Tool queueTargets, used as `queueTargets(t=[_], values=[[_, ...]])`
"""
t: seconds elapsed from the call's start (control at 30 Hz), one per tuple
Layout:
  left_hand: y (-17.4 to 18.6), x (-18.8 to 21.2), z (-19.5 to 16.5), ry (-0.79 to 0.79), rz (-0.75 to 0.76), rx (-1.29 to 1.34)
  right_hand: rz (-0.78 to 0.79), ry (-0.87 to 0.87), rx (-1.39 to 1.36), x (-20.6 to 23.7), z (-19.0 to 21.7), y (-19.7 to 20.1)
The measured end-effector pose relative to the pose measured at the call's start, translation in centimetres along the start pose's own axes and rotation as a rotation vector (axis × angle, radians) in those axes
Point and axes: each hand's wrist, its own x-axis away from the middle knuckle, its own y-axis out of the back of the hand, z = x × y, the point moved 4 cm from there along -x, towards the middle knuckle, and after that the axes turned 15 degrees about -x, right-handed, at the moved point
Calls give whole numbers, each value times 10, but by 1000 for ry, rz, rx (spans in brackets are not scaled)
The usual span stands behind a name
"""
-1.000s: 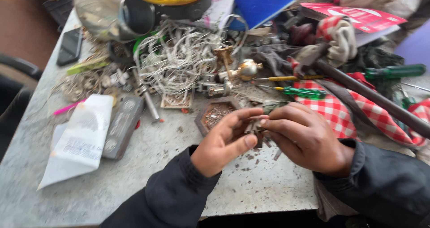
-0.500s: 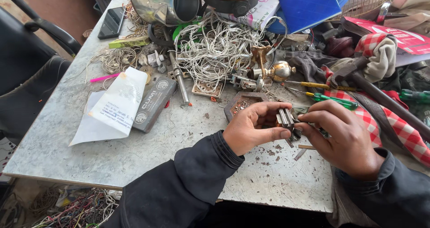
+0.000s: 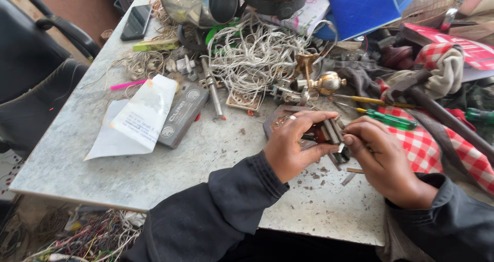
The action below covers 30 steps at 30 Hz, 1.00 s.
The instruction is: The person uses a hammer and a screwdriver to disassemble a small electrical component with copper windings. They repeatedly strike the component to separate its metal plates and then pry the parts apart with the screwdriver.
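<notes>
Hands at the near edge of a cluttered grey stone table (image 3: pixel 128 174), seen from above; the left hand (image 3: pixel 290 149) curls closed around a small block of flat grey metal strips with a reddish core (image 3: pixel 327 133), thumb beneath and fingers over the top, a ring on one finger; the block sits just above the tabletop, between both hands; the right hand (image 3: pixel 383 159) is nearly closed, its fingertips (image 3: pixel 350 138) pinching at the block's right end, though whether they grip a single strip I cannot tell; loose strips and dark crumbs (image 3: pixel 350 177) lie on the table just below the hands; beside the right wrist lies a red and white checked cloth (image 3: pixel 442 149), and a green-handled screwdriver (image 3: pixel 388 119) rests just beyond the fingers; farther back sits a tangle of pale wire (image 3: pixel 252 56), a brass fitting (image 3: pixel 321 82), a folded white paper (image 3: pixel 136 118) over a flat dark case (image 3: pixel 180 115), and a black phone (image 3: pixel 136 22); judged from this, working the strips goes best with the left grip kept firm and low over the table, so freed pieces drop close, and with the right fingertips drawing one strip at a time straight along its length, since thin metal edges may bend or cut
</notes>
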Motion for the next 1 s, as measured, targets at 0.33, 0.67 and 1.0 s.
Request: queueTargets(t=[0.33,0.67,1.0], values=[[16,1,19,163,129,-41,14,-162,-468,-4,-6,-22],[19,10,40,387,208,390,75,-108,-524,-22,-8,-18],[19,12,51,370,267,404,203,-231,-806,-16,-27,-35]])
